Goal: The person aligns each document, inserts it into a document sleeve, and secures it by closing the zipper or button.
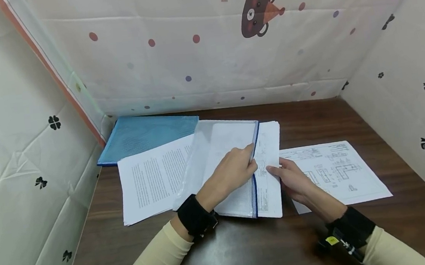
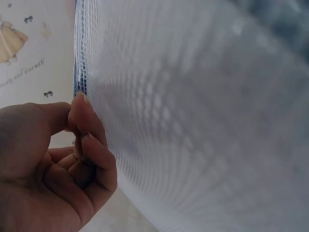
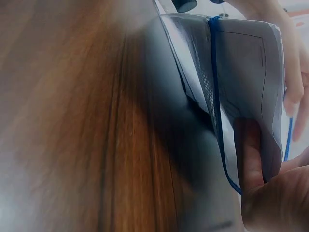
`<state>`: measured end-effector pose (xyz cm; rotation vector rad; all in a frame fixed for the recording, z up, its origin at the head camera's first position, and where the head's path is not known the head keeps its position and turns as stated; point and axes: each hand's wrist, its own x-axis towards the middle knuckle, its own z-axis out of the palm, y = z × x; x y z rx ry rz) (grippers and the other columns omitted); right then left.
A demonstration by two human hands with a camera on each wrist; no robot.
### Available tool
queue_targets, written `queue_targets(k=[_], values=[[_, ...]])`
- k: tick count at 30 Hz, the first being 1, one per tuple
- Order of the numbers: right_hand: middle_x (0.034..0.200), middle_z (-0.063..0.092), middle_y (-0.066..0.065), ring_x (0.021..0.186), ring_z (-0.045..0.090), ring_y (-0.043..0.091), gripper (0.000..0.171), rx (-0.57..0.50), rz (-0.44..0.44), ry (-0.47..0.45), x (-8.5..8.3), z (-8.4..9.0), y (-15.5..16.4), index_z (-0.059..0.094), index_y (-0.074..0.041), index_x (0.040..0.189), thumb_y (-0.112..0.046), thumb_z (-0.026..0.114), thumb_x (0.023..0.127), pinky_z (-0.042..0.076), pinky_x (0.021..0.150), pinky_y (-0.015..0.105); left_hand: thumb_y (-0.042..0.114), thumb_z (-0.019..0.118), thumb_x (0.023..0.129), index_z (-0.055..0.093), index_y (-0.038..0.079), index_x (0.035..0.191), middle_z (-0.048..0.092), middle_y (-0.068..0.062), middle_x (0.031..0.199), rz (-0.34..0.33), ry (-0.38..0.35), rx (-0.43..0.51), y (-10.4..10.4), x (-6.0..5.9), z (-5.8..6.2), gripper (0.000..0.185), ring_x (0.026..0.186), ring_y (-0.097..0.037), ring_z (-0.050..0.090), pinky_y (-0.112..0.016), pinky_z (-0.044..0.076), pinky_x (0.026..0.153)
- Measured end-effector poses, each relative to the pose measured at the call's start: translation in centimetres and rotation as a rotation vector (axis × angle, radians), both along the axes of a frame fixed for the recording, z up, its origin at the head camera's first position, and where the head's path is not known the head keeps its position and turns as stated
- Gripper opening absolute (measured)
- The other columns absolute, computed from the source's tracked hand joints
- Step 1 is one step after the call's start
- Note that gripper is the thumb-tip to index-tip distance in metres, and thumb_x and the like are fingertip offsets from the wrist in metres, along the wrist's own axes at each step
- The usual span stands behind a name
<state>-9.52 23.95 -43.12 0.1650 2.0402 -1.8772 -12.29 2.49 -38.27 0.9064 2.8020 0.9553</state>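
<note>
Nearest the camera, at the bottom of the head view, two cream sleeves with black wrist straps reach onto a dark wooden table (image 1: 248,249). The left hand (image 1: 232,173), just left of centre, pinches the blue-trimmed opening edge of a clear mesh document pouch (image 1: 223,157); the left wrist view shows thumb and fingers (image 2: 89,140) curled onto the mesh right at that edge, lifting the top layer so the mouth gapes. The right hand (image 1: 295,182), just right of centre, rests on the stack of printed sheets (image 1: 270,165) that protrudes from the pouch's right side; its fingers are fairly straight and pressed against the paper edge, apparently steadying or guiding the sheets at the opening. In the right wrist view one finger (image 3: 251,154) lies just beside the blue trim (image 3: 217,106) with the paper edges fanned above it, though the picture is too blurred to say whether it is tucked into the opening. The pouch lies flat in the middle of the table, partly covering a second sheaf of text pages (image 1: 151,178) to its left. To the right, a sheet of technical drawings (image 1: 337,171) lies partly under the right hand. Farther back, in the upper left of the tabletop, a blue zip pouch (image 1: 146,133) sits against the patterned fabric screen (image 1: 203,42), which walls in the table on three sides.
</note>
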Motion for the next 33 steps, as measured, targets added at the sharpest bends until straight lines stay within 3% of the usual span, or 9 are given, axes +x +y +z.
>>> queue_targets(k=[9, 14, 18, 24, 33], values=[[0.136, 0.065, 0.02, 0.111, 0.073, 0.022, 0.047, 0.003, 0.015, 0.026, -0.9, -0.3, -2.2, 0.041, 0.0, 0.159, -0.013, 0.046, 0.113, 0.06, 0.088, 0.032, 0.013, 0.058, 0.108, 0.045, -0.004, 0.157, 0.059, 0.004, 0.065, -0.014, -0.008, 0.027, 0.1, 0.2, -0.3, 0.054, 0.051, -0.006, 0.055, -0.016, 0.04, 0.048], [0.111, 0.069, 0.01, 0.094, 0.072, 0.016, 0.039, 0.008, 0.015, 0.044, -1.2, -0.6, -3.5, 0.049, 0.004, 0.147, -0.014, 0.046, 0.113, 0.058, 0.077, 0.026, 0.012, 0.057, 0.108, 0.045, -0.002, 0.158, 0.057, 0.003, 0.064, -0.052, -0.004, 0.079, 0.1, 0.3, -0.3, 0.053, 0.052, -0.006, 0.054, -0.017, 0.041, 0.049], [0.098, 0.066, 0.006, 0.084, 0.065, 0.015, 0.029, 0.021, 0.008, 0.072, -1.4, -0.8, -4.3, 0.054, 0.006, 0.131, -0.014, 0.044, 0.113, 0.051, 0.07, 0.024, 0.01, 0.057, 0.106, 0.045, 0.001, 0.158, 0.049, 0.004, 0.06, -0.079, 0.011, 0.114, 0.0, 0.3, -0.2, 0.054, 0.05, -0.006, 0.043, -0.018, 0.035, 0.049], [0.106, 0.062, 0.008, 0.092, 0.064, 0.017, 0.024, 0.039, -0.026, 0.068, -1.6, -1.0, -4.7, 0.056, 0.004, 0.123, -0.015, 0.044, 0.113, 0.051, 0.076, 0.026, 0.012, 0.058, 0.106, 0.046, 0.004, 0.158, 0.042, 0.005, 0.057, -0.089, 0.021, 0.127, -0.1, 0.3, 0.1, 0.054, 0.047, -0.006, 0.034, -0.019, 0.029, 0.047], [0.104, 0.065, 0.01, 0.091, 0.067, 0.02, 0.028, 0.035, 0.027, 0.111, -2.0, -0.5, -4.9, 0.056, 0.003, 0.129, -0.018, 0.045, 0.114, 0.054, 0.076, 0.028, 0.011, 0.059, 0.104, 0.048, 0.001, 0.156, 0.043, 0.005, 0.055, -0.071, 0.044, 0.124, -0.4, 0.3, 0.5, 0.054, 0.045, -0.005, 0.033, -0.018, 0.027, 0.046]])
